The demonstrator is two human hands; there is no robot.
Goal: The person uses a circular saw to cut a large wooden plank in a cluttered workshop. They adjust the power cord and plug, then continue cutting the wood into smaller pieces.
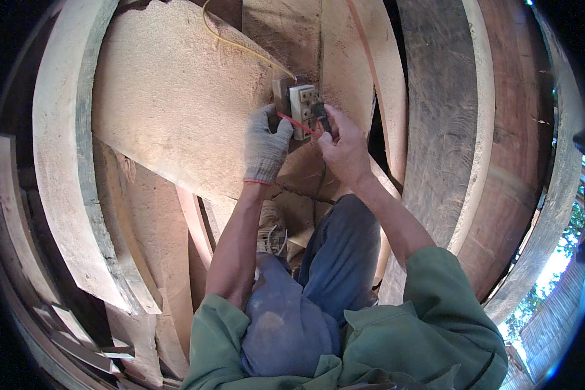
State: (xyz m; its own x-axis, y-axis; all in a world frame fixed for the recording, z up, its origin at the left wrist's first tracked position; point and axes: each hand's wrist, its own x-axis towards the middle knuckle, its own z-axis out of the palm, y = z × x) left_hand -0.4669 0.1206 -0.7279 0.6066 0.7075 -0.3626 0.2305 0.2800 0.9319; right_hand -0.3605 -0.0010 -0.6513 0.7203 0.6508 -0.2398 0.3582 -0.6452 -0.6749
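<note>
A white multi-outlet socket block (pixel 298 104) stands fixed against a brown wooden backing piece at the upper middle. My left hand (pixel 266 144), in a pale knitted glove, is beside the block's left side with its fingers closed around one end of a thin red cord (pixel 296 122). This cord stretches across the front of the block towards my right hand. Bare and closed, my right hand (pixel 344 144) grips a black plug (pixel 321 112) at the block's right side. Whether its prongs touch the outlets is hidden.
A yellow cable (pixel 240 45) runs down to the block's top. Broad sawn wooden boards (pixel 175 97) lie behind and to the left; thick timber slabs (pixel 435 130) flank the right. A worn shoe (pixel 273 227) and my bent knees are below the hands.
</note>
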